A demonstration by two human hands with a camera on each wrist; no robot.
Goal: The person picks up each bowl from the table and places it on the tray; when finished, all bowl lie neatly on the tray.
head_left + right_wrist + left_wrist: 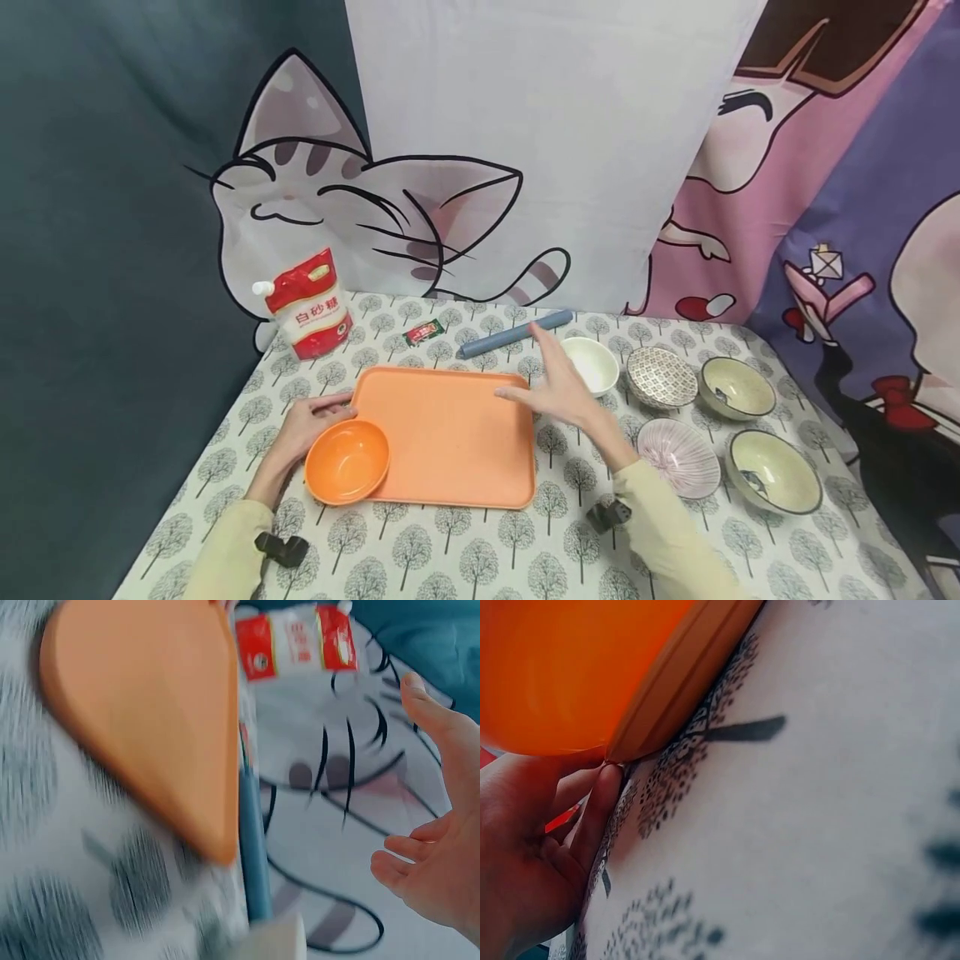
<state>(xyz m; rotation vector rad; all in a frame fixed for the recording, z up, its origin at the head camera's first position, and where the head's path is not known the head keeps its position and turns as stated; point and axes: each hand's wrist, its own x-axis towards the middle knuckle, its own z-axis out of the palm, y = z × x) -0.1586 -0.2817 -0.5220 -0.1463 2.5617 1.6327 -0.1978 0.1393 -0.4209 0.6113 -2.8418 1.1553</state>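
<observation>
In the head view an orange bowl (347,462) overlaps the front left corner of an orange tray (450,433). My left hand (313,425) is at the tray's left side, fingers over its rim behind the bowl. The left wrist view has this hand (536,840) pinching the tray's edge (682,682), right under the bowl (555,667). Above the tray's far right corner, my right hand (558,385) hovers with thumb and fingers spread, holding nothing. It overlaps a white bowl (592,367) in the head view.
Behind the tray lie a blue-grey rolling pin (513,333) and a small green-red packet (424,332). A red-and-white sugar pouch (311,308) stands at the back left. To the right are a patterned bowl (662,377), a pinkish ribbed bowl (678,458) and two greenish bowls (776,472).
</observation>
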